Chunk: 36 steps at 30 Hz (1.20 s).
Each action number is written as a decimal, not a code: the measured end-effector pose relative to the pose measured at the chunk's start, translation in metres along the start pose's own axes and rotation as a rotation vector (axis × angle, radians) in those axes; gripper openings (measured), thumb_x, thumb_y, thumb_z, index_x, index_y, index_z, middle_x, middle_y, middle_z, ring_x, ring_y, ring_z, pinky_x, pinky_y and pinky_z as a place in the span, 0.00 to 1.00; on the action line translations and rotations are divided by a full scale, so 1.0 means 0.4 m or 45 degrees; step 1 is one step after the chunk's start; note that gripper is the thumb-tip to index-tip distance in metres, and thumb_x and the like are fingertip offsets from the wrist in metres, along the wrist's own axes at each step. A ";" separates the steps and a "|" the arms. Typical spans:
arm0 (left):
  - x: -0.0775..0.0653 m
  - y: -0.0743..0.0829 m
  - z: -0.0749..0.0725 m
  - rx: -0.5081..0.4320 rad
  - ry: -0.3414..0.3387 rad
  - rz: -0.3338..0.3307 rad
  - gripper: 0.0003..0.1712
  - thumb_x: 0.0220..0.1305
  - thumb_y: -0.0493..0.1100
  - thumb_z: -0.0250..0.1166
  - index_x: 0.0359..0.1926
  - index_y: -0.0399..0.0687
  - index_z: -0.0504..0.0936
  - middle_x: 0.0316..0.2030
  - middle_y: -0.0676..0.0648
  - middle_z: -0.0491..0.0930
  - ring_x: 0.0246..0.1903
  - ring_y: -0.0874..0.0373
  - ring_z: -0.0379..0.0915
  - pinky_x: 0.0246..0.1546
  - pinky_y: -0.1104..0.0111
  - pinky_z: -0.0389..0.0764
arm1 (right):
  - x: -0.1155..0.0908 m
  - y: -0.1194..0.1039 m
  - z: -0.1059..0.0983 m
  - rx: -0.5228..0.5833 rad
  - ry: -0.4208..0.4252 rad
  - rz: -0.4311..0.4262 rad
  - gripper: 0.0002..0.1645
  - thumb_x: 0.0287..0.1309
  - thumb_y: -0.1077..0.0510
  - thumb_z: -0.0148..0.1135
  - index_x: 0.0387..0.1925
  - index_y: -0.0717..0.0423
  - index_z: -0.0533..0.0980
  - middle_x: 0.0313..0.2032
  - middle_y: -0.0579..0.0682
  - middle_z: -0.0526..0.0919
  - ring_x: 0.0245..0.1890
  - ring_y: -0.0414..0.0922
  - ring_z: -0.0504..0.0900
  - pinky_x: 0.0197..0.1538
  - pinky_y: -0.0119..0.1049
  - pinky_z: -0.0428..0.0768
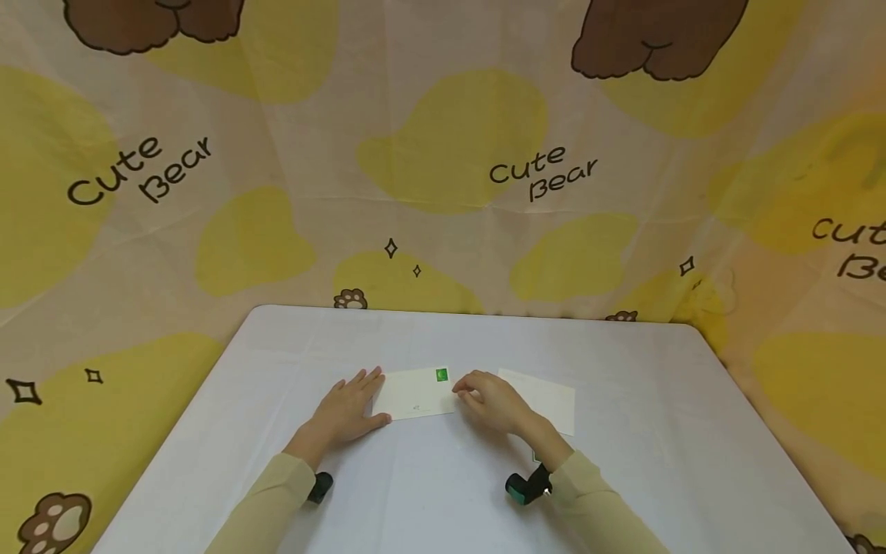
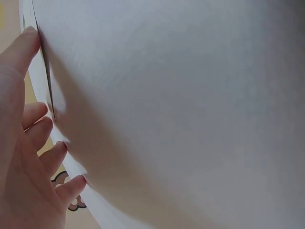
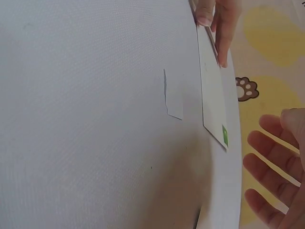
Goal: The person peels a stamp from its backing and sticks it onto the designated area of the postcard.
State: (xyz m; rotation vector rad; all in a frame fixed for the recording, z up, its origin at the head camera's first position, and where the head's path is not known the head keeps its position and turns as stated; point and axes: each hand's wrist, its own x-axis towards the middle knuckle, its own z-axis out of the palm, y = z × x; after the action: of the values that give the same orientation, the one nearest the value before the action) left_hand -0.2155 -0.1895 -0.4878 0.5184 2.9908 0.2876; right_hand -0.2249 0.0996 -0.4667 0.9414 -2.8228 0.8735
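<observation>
A white envelope [image 1: 414, 395] lies flat on the table, a green stamp [image 1: 441, 375] in its upper right corner. My left hand [image 1: 349, 406] rests on the envelope's left end, thumb and fingers spread. Just past the right end, my right hand [image 1: 493, 402] hovers with loosely bent fingers. In the right wrist view its thumb is close to the index finger [image 3: 271, 125], and nothing shows between them. A second white paper piece [image 1: 550, 400], like an envelope, lies to the right, partly covered by the right hand and wrist.
The white table [image 1: 664, 462] reaches back to a patterned yellow cloth [image 1: 443, 154]. A small dark-edged item [image 1: 536, 456] is mostly hidden by my right wrist. Near the envelope, the right wrist view has a pale scrap-like outline [image 3: 175, 98].
</observation>
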 end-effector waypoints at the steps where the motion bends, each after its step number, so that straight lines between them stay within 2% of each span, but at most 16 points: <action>1: 0.000 -0.001 0.000 -0.003 -0.002 -0.001 0.47 0.56 0.63 0.61 0.68 0.43 0.58 0.69 0.45 0.54 0.68 0.46 0.48 0.64 0.45 0.54 | -0.003 0.000 -0.003 0.003 -0.005 0.004 0.10 0.62 0.57 0.53 0.40 0.53 0.79 0.39 0.43 0.81 0.43 0.40 0.79 0.48 0.37 0.78; 5: -0.003 0.000 -0.002 -0.006 0.020 0.006 0.46 0.56 0.63 0.60 0.68 0.43 0.59 0.69 0.46 0.54 0.68 0.46 0.49 0.64 0.46 0.55 | -0.015 -0.001 -0.015 0.024 -0.002 0.000 0.10 0.62 0.57 0.54 0.40 0.54 0.79 0.39 0.43 0.81 0.43 0.40 0.79 0.47 0.38 0.78; 18: -0.001 0.016 0.001 0.026 0.235 0.119 0.38 0.55 0.60 0.63 0.62 0.45 0.69 0.64 0.47 0.65 0.65 0.47 0.57 0.60 0.49 0.62 | -0.036 0.005 -0.040 -0.038 0.005 -0.049 0.08 0.59 0.58 0.58 0.40 0.53 0.79 0.38 0.43 0.81 0.41 0.40 0.78 0.45 0.36 0.79; 27: 0.005 0.056 -0.017 -0.028 0.231 0.165 0.37 0.55 0.58 0.64 0.62 0.47 0.69 0.64 0.48 0.66 0.64 0.47 0.58 0.61 0.51 0.62 | -0.059 0.010 -0.065 -0.086 -0.026 -0.097 0.10 0.57 0.60 0.60 0.42 0.55 0.77 0.38 0.45 0.82 0.39 0.41 0.79 0.43 0.36 0.79; 36: 0.011 0.105 -0.020 -0.094 0.214 0.187 0.38 0.55 0.59 0.64 0.64 0.51 0.66 0.64 0.51 0.65 0.64 0.51 0.59 0.62 0.54 0.62 | -0.109 0.030 -0.084 -0.101 -0.100 -0.041 0.12 0.57 0.58 0.60 0.44 0.52 0.77 0.40 0.44 0.81 0.41 0.42 0.79 0.44 0.35 0.78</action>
State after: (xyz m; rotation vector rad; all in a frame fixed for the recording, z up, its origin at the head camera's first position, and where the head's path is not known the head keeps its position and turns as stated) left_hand -0.2068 -0.1505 -0.4717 0.7422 3.0925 0.4744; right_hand -0.2007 0.1488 -0.4535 1.0296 -2.8741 0.7308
